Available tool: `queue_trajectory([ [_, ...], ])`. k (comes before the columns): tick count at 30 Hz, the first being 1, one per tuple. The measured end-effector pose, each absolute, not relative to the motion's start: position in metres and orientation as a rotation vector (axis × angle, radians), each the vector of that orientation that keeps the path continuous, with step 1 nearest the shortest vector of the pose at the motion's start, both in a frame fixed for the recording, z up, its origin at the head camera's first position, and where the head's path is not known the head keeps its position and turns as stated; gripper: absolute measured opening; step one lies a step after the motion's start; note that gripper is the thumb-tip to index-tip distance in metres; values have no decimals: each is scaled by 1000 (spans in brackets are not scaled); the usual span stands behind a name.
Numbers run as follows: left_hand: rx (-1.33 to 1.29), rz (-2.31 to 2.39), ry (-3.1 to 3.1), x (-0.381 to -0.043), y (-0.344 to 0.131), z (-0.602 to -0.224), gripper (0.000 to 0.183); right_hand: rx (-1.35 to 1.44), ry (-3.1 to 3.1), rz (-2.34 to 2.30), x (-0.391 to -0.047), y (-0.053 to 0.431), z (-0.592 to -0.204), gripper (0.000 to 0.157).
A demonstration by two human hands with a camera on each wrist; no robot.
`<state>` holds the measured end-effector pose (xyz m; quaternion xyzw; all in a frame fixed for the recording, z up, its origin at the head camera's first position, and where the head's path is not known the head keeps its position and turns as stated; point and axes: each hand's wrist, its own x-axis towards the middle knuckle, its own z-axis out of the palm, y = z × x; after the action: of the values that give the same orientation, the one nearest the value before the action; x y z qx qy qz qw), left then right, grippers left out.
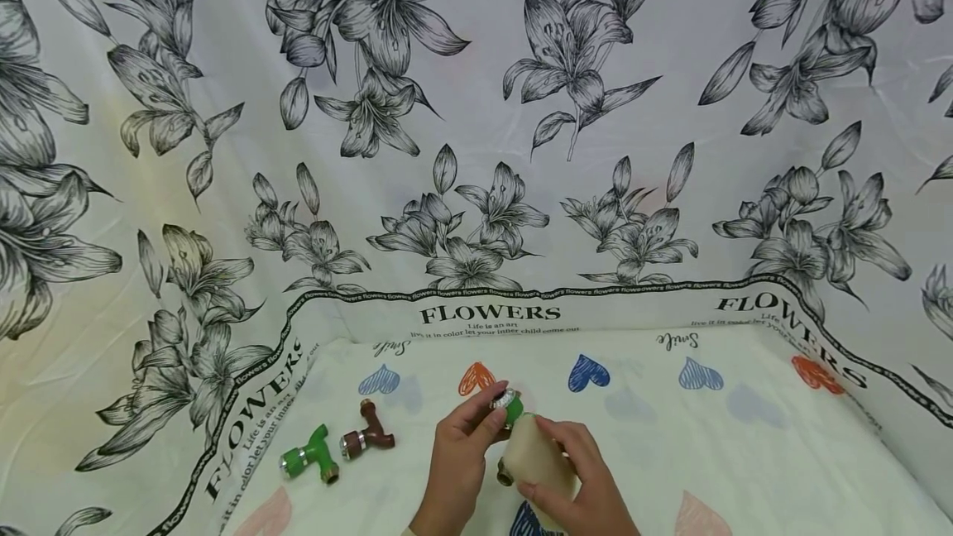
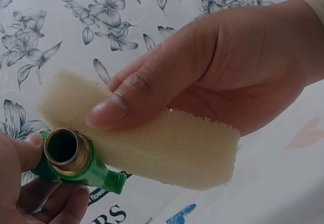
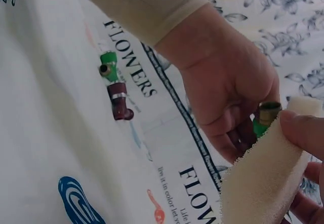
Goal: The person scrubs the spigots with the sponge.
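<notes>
My left hand (image 1: 457,453) grips a green tap (image 2: 104,176), its chrome collar near the fingertips in the head view. The tap's brass threaded end (image 2: 66,148) faces the left wrist camera, showing a dark round opening. In my right hand (image 1: 588,478) is a cream-coloured sponge (image 1: 538,466), pinched between thumb and fingers. The sponge lies right against the tap's side and hides part of it in the head and right wrist views. Part of my right fingers is hidden behind the sponge.
To the left on the cloth lie a second green tap (image 1: 311,455) and a maroon tap (image 1: 368,431), close beside each other. White cloth (image 1: 640,453) printed with hearts covers the surface. A flower-printed curtain (image 1: 476,106) rises behind and at the sides.
</notes>
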<state>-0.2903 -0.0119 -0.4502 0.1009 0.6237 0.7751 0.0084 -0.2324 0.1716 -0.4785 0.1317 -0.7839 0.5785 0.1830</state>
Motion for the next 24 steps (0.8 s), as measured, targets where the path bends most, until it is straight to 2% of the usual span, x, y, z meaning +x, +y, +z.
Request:
queue_trajectory([
  [12,230,2396,1846,-285,-15,-447,37,-67,-2324,1851,-242,181,-482,70],
  [19,260,2383,1897,-290,-17,-455,36,234,-2343,1854,-234,174,-482,66],
  [24,303,2408,1869,-293,-22,-459,44,406,-2315,1816,-225,170,-479,66],
])
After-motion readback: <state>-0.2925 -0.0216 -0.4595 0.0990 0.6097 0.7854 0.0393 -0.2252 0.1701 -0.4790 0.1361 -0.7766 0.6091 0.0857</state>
